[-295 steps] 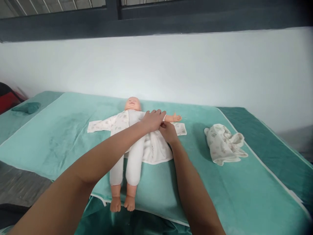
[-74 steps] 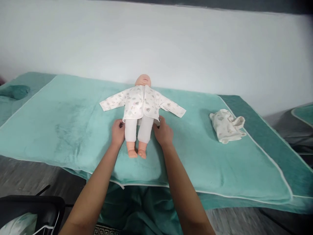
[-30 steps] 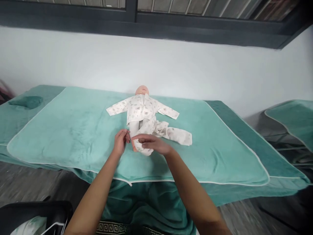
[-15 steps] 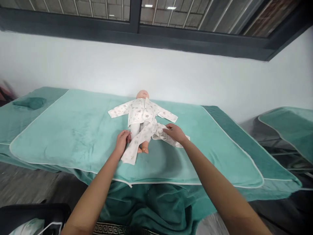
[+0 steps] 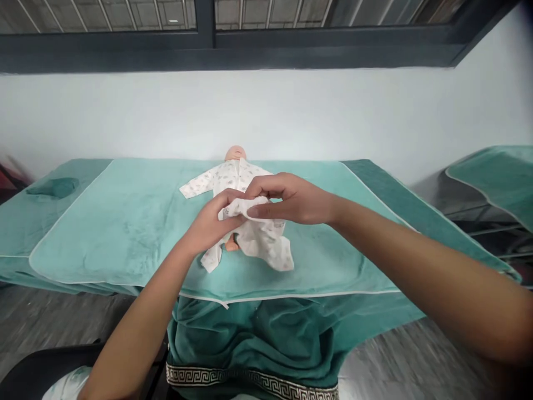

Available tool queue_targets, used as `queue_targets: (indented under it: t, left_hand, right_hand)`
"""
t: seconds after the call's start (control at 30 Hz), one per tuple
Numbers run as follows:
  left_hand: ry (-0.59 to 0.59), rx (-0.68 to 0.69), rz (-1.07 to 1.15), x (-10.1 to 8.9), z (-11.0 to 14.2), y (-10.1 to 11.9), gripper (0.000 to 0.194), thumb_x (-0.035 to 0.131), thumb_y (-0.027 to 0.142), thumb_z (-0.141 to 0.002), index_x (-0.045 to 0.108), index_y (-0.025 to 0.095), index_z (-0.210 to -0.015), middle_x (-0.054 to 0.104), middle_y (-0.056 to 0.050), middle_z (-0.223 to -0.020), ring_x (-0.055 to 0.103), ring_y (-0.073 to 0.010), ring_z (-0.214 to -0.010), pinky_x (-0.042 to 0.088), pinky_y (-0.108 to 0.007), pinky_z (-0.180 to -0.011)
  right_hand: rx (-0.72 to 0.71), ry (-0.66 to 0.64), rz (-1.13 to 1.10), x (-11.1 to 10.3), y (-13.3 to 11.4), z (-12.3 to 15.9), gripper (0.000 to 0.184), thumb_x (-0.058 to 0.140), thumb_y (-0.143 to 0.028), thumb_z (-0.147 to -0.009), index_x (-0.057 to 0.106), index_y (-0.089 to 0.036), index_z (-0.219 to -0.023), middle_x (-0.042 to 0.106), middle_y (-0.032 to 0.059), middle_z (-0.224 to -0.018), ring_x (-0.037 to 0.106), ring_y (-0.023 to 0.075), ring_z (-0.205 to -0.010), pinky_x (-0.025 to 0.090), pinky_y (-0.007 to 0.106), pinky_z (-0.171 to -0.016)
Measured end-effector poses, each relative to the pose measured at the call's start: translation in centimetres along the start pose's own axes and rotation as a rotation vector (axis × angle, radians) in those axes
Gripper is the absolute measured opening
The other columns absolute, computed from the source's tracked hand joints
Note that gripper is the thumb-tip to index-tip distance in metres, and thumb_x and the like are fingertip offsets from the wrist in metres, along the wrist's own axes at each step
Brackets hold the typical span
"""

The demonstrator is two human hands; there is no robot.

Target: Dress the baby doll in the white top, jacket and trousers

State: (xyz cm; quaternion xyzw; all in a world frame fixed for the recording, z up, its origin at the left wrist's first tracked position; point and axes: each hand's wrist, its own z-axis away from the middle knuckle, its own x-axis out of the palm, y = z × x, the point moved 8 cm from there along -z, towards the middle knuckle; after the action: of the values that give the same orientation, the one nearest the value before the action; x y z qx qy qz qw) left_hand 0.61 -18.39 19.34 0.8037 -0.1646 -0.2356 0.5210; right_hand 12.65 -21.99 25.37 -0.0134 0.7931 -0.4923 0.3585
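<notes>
Head view: pinching the gathered top of the white patterned trousers (image 5: 264,239) between thumb and fingers of the left hand (image 5: 208,222), and, just beside, pinching the same cloth between thumb and curled fingers of the right hand (image 5: 293,200). Holding the trousers above the lower body of the doll (image 5: 235,153), close to the middle of the near edge of the table (image 5: 125,222). Letting two trouser legs hang apart, with one doll foot (image 5: 232,243) showing between; leaving unclear whether either cuff is touching the table. Showing the doll lying on its back, head by the far edge, wearing a patterned jacket (image 5: 227,176) with one sleeve stretching toward the left edge, and disappearing partly behind cloth and hands. Showing dark green fabric (image 5: 254,333) falling below the near edge, ending in a key-patterned band (image 5: 200,374). Showing, beyond the right edge, a second green-covered table (image 5: 497,178); beyond the far edge, a white wall (image 5: 291,116).
</notes>
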Motion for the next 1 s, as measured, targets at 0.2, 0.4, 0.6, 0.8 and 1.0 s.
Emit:
queue_targets:
  t: [0.2,0.4,0.6,0.8,1.0]
  left_hand:
    - [0.149,-0.184,0.301,-2.0,0.7,-1.1,0.026,0.078,0.032,-0.072,0.054,0.020,-0.074,0.053,0.000,-0.073,0.060,-0.0198,-0.072,0.047,-0.028,-0.061]
    - [-0.284,-0.371,0.018,0.0,0.6,0.3,0.034,0.082,0.044,-0.072,0.067,0.019,-0.089,0.063,-0.001,-0.072,0.057,-0.0157,-0.059,0.045,-0.027,-0.055]
    - [-0.063,-0.227,-0.048,-1.0,-0.5,1.5,0.030,0.070,0.044,-0.083,0.071,0.015,-0.086,0.069,-0.003,-0.077,0.065,-0.0191,-0.074,0.052,-0.030,-0.072]
    - [0.116,-0.222,0.241,-1.6,-1.0,-1.2,0.048,0.070,0.049,-0.084,0.070,0.015,-0.117,0.076,-0.009,-0.105,0.071,-0.0277,-0.097,0.055,-0.036,-0.085]
    - [-0.158,-0.360,0.264,-0.1,0.6,-2.7,0.053,0.084,0.041,-0.074,0.071,0.014,-0.117,0.076,-0.012,-0.112,0.071,-0.0312,-0.104,0.057,-0.038,-0.087]
  right_hand:
    - [0.145,-0.096,0.192,-0.1,1.8,1.0,0.030,0.071,-0.048,-0.086,0.062,-0.020,-0.077,0.052,-0.0040,-0.068,0.042,0.0111,-0.063,0.030,0.025,-0.059]
    - [0.158,0.124,0.073,-2.6,1.0,0.3,0.028,0.070,-0.041,-0.083,0.056,-0.020,-0.074,0.050,-0.0038,-0.069,0.046,0.0113,-0.064,0.032,0.024,-0.059]
    - [0.139,0.012,-0.022,-1.8,1.4,-0.8,0.031,0.074,-0.045,-0.079,0.060,-0.018,-0.079,0.057,-0.0023,-0.075,0.052,0.0124,-0.070,0.036,0.025,-0.061]
    - [0.112,0.132,0.024,-1.1,1.5,-3.1,0.026,0.065,-0.043,-0.084,0.067,-0.018,-0.080,0.064,-0.0003,-0.082,0.057,0.0155,-0.079,0.042,0.027,-0.072]
    - [0.176,0.359,-0.316,-1.6,4.0,-3.4,0.030,0.061,-0.046,-0.089,0.066,-0.018,-0.081,0.065,0.0021,-0.081,0.059,0.0152,-0.074,0.048,0.027,-0.068]
